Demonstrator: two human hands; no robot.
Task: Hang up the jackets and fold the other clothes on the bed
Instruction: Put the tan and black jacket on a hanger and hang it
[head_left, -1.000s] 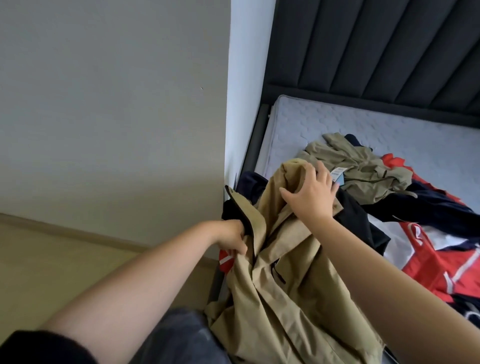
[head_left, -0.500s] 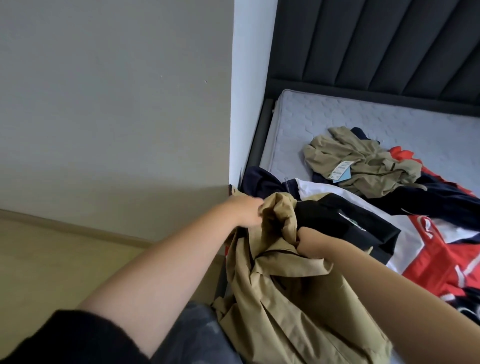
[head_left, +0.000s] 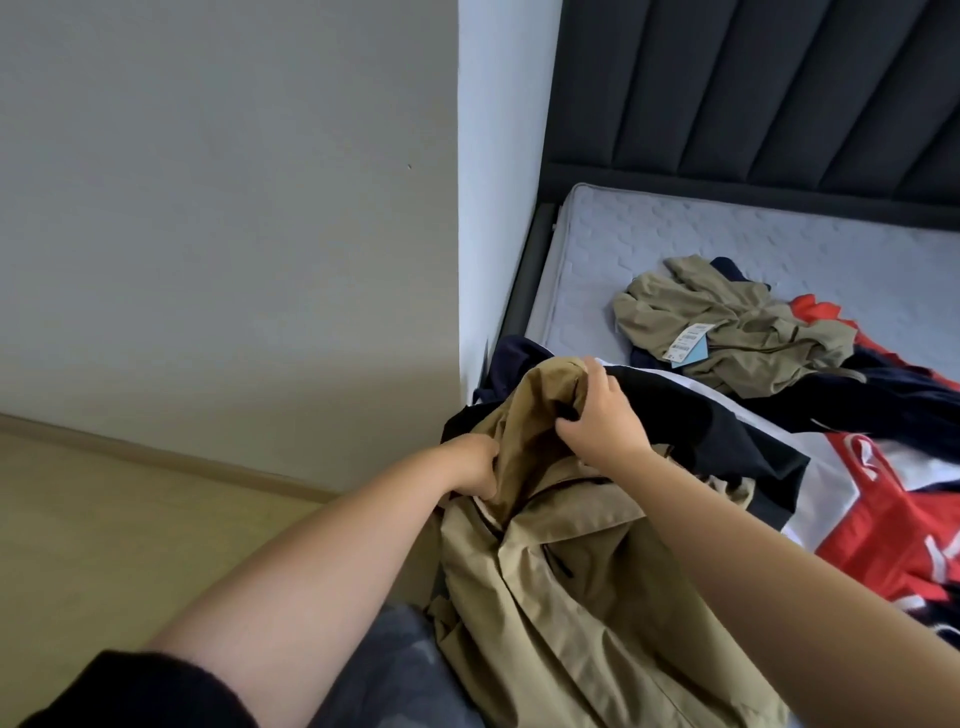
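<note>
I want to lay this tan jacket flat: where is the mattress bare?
Bare mattress runs along the headboard and down the left edge beside the olive garment. Nearer, it is crowded: red, white and navy clothes cover it, up to the tan jacket that the left hand and right hand grip.

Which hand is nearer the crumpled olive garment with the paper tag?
Right. The right hand grips the tan jacket left of the olive garment, apart from it; the left hand grips farther left.
</note>
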